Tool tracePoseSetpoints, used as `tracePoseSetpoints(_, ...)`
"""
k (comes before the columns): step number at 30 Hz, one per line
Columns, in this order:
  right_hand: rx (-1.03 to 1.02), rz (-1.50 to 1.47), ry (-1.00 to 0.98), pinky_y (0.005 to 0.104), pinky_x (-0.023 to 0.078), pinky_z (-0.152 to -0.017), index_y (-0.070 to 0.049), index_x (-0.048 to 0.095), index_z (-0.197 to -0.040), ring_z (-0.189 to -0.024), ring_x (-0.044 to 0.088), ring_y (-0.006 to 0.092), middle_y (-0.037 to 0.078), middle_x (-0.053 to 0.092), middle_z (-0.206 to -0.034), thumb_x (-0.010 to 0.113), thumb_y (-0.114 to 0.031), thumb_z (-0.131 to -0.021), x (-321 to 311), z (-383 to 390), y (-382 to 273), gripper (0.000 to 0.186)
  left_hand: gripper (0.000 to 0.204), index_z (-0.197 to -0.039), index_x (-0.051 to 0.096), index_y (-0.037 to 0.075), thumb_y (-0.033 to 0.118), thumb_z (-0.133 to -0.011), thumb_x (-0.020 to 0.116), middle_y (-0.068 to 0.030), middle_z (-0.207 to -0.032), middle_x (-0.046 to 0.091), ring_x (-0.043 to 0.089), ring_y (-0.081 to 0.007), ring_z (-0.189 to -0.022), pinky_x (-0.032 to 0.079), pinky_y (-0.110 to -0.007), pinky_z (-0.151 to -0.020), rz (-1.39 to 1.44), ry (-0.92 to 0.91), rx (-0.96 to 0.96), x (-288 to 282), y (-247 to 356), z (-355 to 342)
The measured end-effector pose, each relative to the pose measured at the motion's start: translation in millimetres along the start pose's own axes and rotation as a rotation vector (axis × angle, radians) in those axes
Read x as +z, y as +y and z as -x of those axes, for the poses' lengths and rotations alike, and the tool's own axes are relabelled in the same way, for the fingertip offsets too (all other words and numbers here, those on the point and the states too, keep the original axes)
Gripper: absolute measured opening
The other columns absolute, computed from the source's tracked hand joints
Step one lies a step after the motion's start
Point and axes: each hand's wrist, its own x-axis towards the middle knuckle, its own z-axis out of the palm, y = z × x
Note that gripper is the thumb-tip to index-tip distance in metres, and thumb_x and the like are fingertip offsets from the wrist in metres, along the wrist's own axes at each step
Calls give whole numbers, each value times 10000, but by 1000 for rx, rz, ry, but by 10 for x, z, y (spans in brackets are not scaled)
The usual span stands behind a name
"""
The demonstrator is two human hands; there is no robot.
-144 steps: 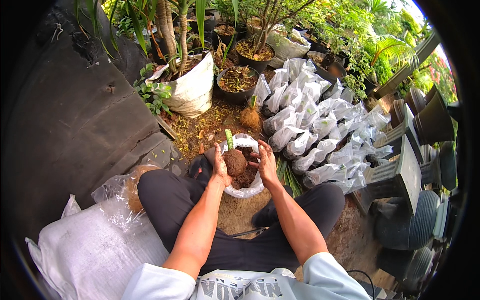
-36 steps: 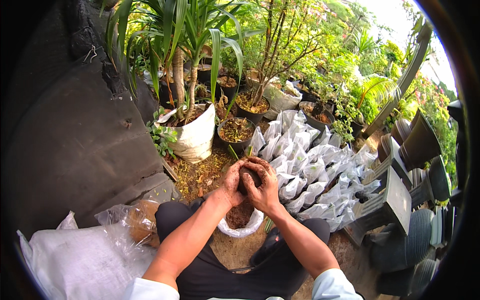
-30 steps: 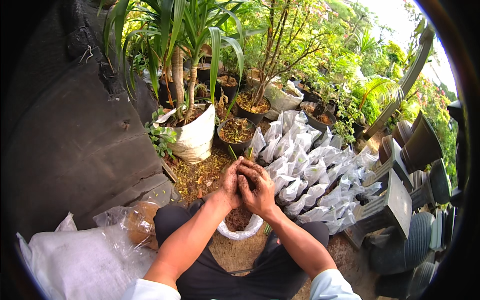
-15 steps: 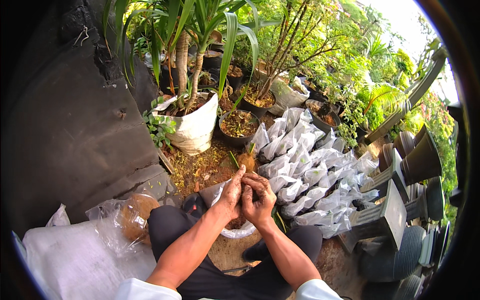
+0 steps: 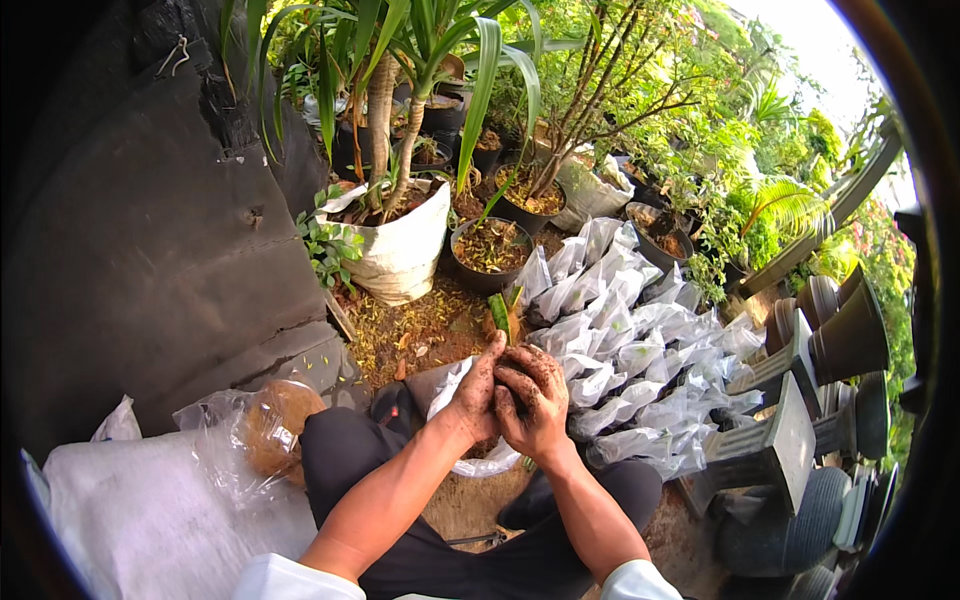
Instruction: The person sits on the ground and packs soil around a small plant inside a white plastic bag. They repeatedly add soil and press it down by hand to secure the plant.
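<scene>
My left hand (image 5: pixel 471 400) and my right hand (image 5: pixel 535 402), both smeared with wet soil, are cupped against each other. Their fingers are curled, and whatever lies between the palms is hidden. Just below them is a white sack (image 5: pixel 497 463) with its rim rolled down, with dark soil inside. A green leaf with a yellow edge (image 5: pixel 499 312) stands up right behind my fingertips. From here I cannot tell if it is in my hands or beyond them.
Many clear plastic bags (image 5: pixel 620 350) crowd the ground at right, beside stacked pots and pedestals (image 5: pixel 770 445). Potted plants stand behind, one in a white sack (image 5: pixel 400 240). At left are a dark wall (image 5: pixel 160 260), a pale sack (image 5: pixel 170 510) and brown fibre in clear plastic (image 5: pixel 275 430).
My hands have turned against each other, the right fingers now curled higher over the left. The brown fibrous ball seen behind my fingertips is out of sight. The whole view has shifted slightly.
</scene>
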Motion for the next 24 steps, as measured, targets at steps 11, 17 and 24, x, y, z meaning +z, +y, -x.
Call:
tracePoseSetpoints(11, 380, -314, 261, 411, 476, -876, 26, 636, -962, -958, 611, 343, 204, 639, -1027, 533, -41, -900, 325, 319, 205, 138, 349, -1119, 610, 105, 388, -1035, 422, -27, -1051, 660, 640, -142, -890, 537, -302, -796, -409, 341, 259, -186, -152, -163)
tracePoseSetpoints(17, 403, -306, 99, 455, 375, -1034, 8, 614, -1167, -1107, 593, 314, 187, 631, -1159, 598, -169, -883, 76, 229, 225, 335, 380, -1167, 614, 117, 405, -1021, 413, -48, -1103, 666, 642, -189, -988, 519, -370, -877, -269, 221, 114, -40, -11, -23)
tracePoseSetpoints(24, 97, 35, 12, 503, 431, -987, -47, 682, -1023, -1034, 615, 335, 135, 651, -1098, 678, -112, -753, 56, 254, 98, 278, 375, -1058, 587, 100, 417, -1034, 390, -35, -998, 647, 653, -152, -892, 556, -303, -803, 17, -8, 21, -248, -139, -98)
